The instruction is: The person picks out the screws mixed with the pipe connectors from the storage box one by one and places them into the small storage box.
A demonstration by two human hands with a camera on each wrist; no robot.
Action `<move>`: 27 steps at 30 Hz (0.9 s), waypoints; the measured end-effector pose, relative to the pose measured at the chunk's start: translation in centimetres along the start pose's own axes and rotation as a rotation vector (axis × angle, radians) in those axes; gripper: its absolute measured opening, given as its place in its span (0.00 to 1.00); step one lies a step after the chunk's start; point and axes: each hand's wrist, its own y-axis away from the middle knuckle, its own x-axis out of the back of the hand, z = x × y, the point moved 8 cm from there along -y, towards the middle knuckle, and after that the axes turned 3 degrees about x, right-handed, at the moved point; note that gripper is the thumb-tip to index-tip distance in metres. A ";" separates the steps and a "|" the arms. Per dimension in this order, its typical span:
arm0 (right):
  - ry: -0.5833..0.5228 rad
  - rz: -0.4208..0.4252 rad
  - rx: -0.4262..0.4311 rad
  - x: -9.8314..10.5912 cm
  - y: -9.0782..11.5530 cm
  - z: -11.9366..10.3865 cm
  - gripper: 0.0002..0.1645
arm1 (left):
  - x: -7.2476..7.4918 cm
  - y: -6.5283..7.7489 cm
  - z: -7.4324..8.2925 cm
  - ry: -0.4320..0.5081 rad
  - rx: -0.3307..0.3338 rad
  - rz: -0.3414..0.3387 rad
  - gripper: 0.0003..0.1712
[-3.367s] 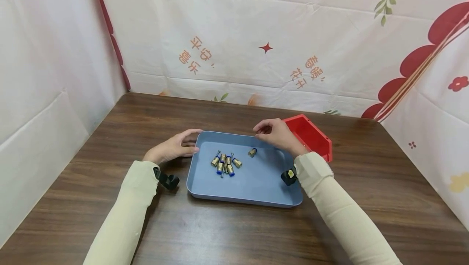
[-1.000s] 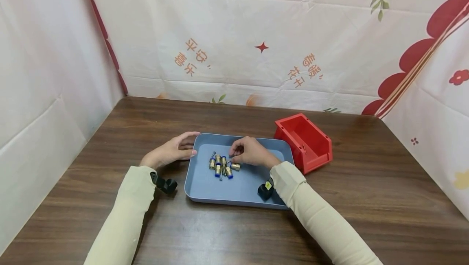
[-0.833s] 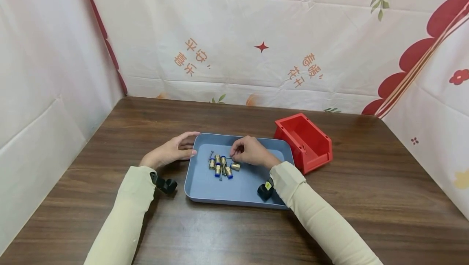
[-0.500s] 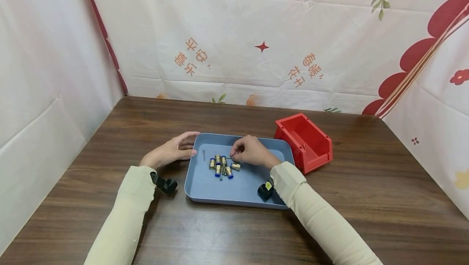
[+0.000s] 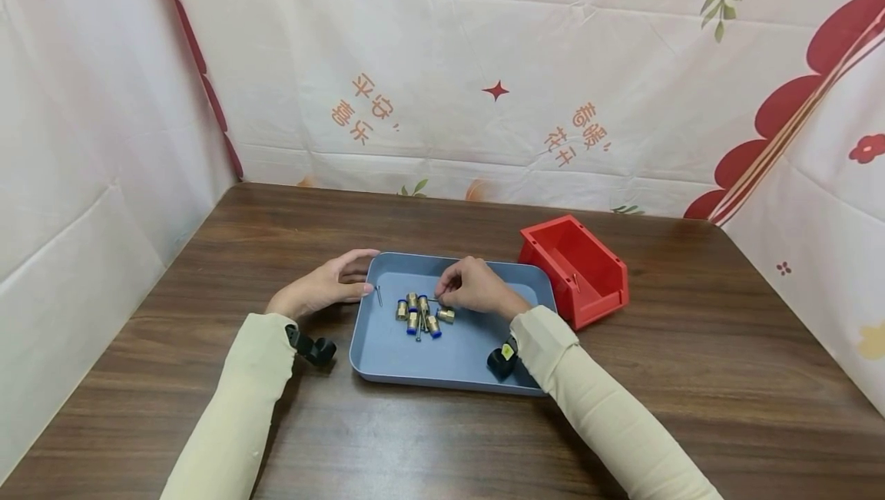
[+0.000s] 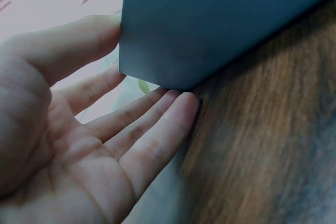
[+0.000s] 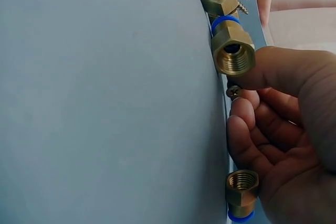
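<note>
Along the left end of the blue tray (image 5: 415,368), my left hand (image 5: 325,283) rests its thumb at the rim, the other fingers reaching along the outer wall. My right hand (image 5: 473,286) is low over the tray and pinches a screw, its cross-slotted screw head (image 7: 233,92) showing between thumb and fingers in the right wrist view. Left of those fingertips lies a cluster of brass fittings (image 5: 412,322) with blue collars, mixed with screws. A loose screw (image 5: 379,296) lies near my left thumb. Another brass fitting (image 7: 242,190) sits below my right fingers in the right wrist view.
A red bin (image 5: 601,304) stands against the tray's right back corner, with a screw (image 5: 575,282) inside. Both sit on a brown wooden table (image 5: 373,438). A white printed cloth (image 5: 442,47) hangs behind and at both sides.
My right hand has come from beside the red bin to the cluster and now pinches a screw. A loose screw has slid left, away from the fittings. My left hand stays at the tray.
</note>
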 end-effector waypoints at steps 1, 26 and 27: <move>-0.005 0.003 -0.001 0.1 0.0 0.0 0.03 | 0.0 0.0 0.0 -0.002 -0.002 0.001 0.40; 0.058 0.146 -0.030 4.9 1.8 -0.6 0.05 | 0.0 0.0 -0.1 -0.011 -0.024 -0.010 0.40; 0.074 0.151 -0.029 5.3 2.0 -0.6 0.06 | 0.0 -0.1 -0.1 -0.013 -0.026 -0.010 0.40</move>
